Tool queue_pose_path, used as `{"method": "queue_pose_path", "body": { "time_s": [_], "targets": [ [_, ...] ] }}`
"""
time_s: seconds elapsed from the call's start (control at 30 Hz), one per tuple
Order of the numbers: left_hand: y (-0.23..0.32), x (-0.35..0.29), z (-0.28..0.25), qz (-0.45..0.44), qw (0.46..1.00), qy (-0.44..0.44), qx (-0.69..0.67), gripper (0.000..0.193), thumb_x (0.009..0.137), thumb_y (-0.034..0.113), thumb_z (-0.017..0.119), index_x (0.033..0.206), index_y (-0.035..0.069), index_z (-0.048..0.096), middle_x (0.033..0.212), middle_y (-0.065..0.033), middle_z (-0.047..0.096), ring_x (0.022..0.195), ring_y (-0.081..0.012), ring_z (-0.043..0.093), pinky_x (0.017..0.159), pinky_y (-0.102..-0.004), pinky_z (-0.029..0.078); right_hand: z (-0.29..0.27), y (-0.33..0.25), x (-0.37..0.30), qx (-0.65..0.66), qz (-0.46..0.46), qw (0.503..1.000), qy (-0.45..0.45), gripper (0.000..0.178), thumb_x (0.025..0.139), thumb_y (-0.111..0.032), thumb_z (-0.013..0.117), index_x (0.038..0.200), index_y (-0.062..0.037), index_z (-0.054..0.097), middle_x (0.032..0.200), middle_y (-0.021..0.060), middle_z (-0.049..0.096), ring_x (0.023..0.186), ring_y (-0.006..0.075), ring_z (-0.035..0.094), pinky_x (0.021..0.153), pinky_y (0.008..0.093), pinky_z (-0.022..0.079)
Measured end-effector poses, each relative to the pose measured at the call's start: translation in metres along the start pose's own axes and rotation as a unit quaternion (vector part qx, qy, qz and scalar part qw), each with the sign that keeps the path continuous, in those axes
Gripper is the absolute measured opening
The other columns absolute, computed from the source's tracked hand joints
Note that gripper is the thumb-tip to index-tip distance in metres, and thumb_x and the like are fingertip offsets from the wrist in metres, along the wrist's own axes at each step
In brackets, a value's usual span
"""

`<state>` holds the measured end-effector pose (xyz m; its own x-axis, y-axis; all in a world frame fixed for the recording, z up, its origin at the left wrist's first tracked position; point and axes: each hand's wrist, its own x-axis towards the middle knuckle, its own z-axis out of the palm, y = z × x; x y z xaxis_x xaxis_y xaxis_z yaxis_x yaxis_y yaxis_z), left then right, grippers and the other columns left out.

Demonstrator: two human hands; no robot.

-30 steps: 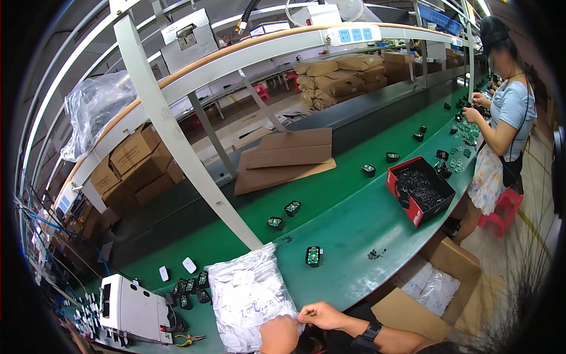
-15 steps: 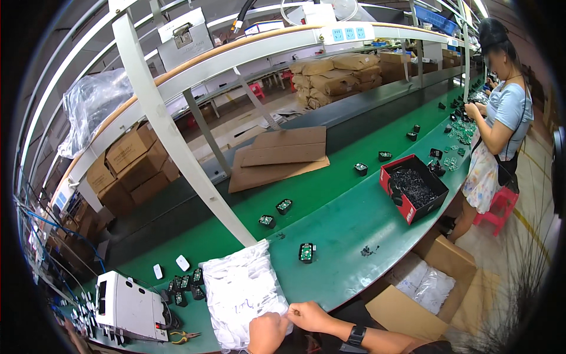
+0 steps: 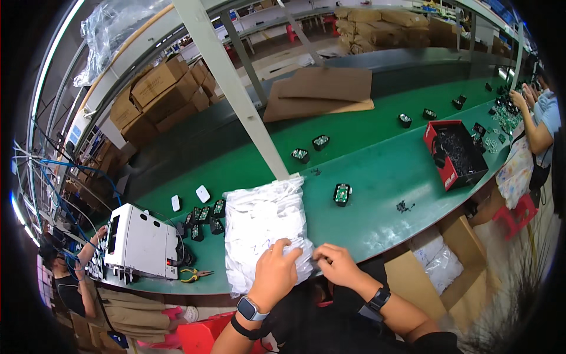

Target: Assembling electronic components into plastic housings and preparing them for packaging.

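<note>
1. A clear plastic bag of small white parts (image 3: 265,227) is lying on the green bench (image 3: 377,177), its near end at the bench's front edge, just in front of the person.
2. The left hand (image 3: 275,272) is laid over the bag's near end, and its grip is clenched on the plastic there.
3. The right hand (image 3: 336,264) is set just beside the left, its fingertips pinched on the bag's near right corner; the exact hold is partly hidden by the fingers.
4. As far as can be judged, the work is at an early stage: the bag is full and is being gathered or opened at its near end, and none of its white contents are seen spilled out beside it. Whether the bag is sealed cannot be told.
5. Left of the bag, a cluster of small black modules with green boards (image 3: 203,217) is gathered, and a white machine (image 3: 141,242) stands beyond it, with orange-handled pliers (image 3: 194,273) lying in front.
6. Right of the bag, a single black module (image 3: 342,193) is set apart on the bench.
7. Farther right, a red box of black parts (image 3: 455,154) is standing, and a co-worker's hands (image 3: 519,97) are busy at the far end.
8. Flat cardboard sheets (image 3: 321,91) are lying on the far belt.
</note>
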<state>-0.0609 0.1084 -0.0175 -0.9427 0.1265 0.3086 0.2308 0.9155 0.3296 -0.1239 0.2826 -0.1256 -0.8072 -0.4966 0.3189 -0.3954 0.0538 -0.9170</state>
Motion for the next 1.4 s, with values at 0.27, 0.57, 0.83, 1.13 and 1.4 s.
{"method": "queue_pose_path", "body": {
  "time_s": [0.27,0.57,0.83,1.13,1.4],
  "targets": [
    [0.005,0.006,0.008,-0.046,0.998,0.033,0.016,0.013,0.076,0.001,0.063,0.087,-0.001,0.07,0.086,-0.0185,0.066,0.076,-0.037,0.065,0.07,-0.0454,0.052,-0.002,-0.001,0.029,-0.009,0.09,0.995,0.043,0.016,0.083,-0.014,0.073,0.087,0.0004,0.069,0.073,0.0105,0.067,0.061,0.018,0.065,0.059,0.0308,0.052],
    [-0.003,0.034,0.006,-0.103,0.99,-0.001,0.095,0.01,0.082,0.011,0.068,0.079,0.002,0.07,0.075,-0.0182,0.067,0.069,-0.0389,0.066,0.063,-0.0445,0.053,-0.009,0.0,0.061,-0.13,0.025,0.991,-0.033,0.019,0.087,-0.016,0.069,0.085,0.0028,0.067,0.078,0.0187,0.07,0.069,0.0337,0.069,0.064,0.0418,0.055],
    [-0.048,0.011,-0.024,-0.239,0.95,0.198,0.027,0.005,0.076,0.004,0.067,0.076,-0.001,0.066,0.068,-0.0147,0.066,0.058,-0.0296,0.065,0.059,-0.037,0.052,-0.02,0.013,0.034,-0.326,0.08,0.942,0.001,0.017,0.083,-0.013,0.063,0.08,0.0041,0.062,0.083,0.0268,0.067,0.076,0.0439,0.067,0.069,0.0523,0.056],
    [-0.06,0.023,-0.024,-0.068,0.995,-0.011,0.076,0.028,0.079,-0.002,0.058,0.102,0.004,0.073,0.096,-0.015,0.064,0.072,-0.0356,0.065,0.065,-0.0448,0.053,-0.019,0.017,0.059,-0.246,0.06,0.967,-0.027,0.016,0.078,-0.01,0.064,0.088,0.0019,0.066,0.088,0.02,0.067,0.082,0.0405,0.066,0.077,0.0485,0.053],
    [-0.089,-0.016,-0.027,-0.211,0.966,0.142,0.054,0.033,0.079,0.0,0.056,0.11,-0.004,0.068,0.099,-0.0175,0.057,0.1,-0.0359,0.057,0.085,-0.0453,0.044,0.014,0.031,0.078,-0.243,0.055,0.966,-0.075,0.035,0.082,-0.013,0.065,0.113,0.0017,0.062,0.106,0.0262,0.064,0.094,0.0431,0.065,0.086,0.05,0.052]
  ]
}}
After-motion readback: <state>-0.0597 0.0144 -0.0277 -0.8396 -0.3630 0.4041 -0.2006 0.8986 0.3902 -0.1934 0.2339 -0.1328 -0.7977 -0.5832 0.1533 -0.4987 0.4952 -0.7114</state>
